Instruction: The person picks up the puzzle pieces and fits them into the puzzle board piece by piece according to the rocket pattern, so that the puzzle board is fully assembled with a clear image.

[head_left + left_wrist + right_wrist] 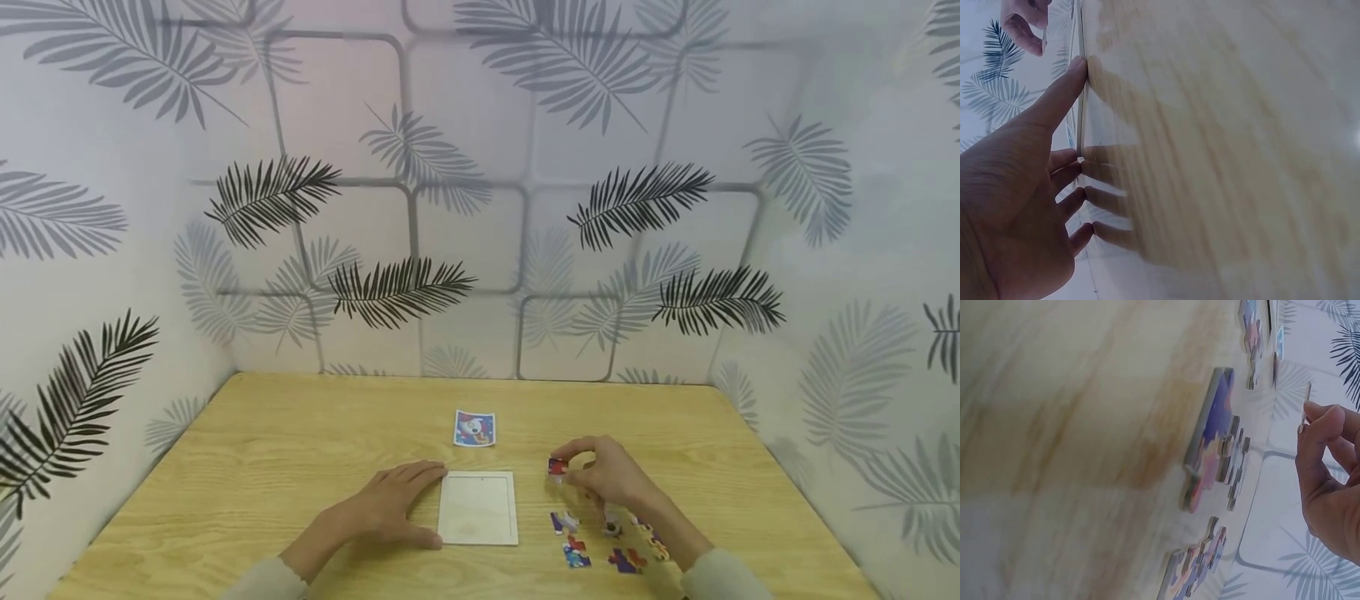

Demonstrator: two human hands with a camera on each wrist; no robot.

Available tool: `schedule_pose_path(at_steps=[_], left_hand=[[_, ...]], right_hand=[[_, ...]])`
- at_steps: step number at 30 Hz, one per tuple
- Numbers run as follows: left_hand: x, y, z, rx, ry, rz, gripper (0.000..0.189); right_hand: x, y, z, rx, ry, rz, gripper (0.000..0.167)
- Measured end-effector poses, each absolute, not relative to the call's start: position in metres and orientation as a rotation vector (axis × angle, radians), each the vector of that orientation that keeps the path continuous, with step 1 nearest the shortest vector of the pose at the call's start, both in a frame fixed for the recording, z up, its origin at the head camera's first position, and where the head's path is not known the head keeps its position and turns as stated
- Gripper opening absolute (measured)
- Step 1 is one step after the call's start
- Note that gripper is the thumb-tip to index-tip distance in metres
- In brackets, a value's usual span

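A puzzle piece point(557, 467), red and dark blue, is pinched between thumb and fingers of my right hand point(611, 473). In the right wrist view the piece point(1305, 407) shows edge-on, held above the table. My left hand point(390, 504) rests at the left side of a white puzzle tray point(477, 508), fingers spread. Its thumb point(1075, 65) touches the tray's near left edge, and the index fingertip is at the far left corner. Several loose puzzle pieces point(577, 552) lie on the table below the right hand.
Behind the tray lies a small picture card point(474, 428) with a white cartoon figure on blue. The wooden table point(337, 417) meets a wall point(480, 208) with a leaf pattern at its back edge. More pieces point(626, 560) lie near the right forearm.
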State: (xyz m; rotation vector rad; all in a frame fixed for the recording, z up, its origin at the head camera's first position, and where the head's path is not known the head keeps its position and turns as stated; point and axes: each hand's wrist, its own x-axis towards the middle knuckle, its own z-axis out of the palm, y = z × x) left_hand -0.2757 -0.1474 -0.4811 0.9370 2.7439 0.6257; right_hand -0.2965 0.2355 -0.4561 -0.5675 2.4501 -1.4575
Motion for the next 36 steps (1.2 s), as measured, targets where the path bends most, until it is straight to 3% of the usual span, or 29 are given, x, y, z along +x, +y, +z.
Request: schedule_pose_path(at_steps=[36], left_hand=[[-0.278, -0.147, -0.476, 0.935, 2.717, 0.643, 0.1]], right_hand=[[-0.299, 0.195, -0.447, -0.596, 2.409, -1.516, 0.029]])
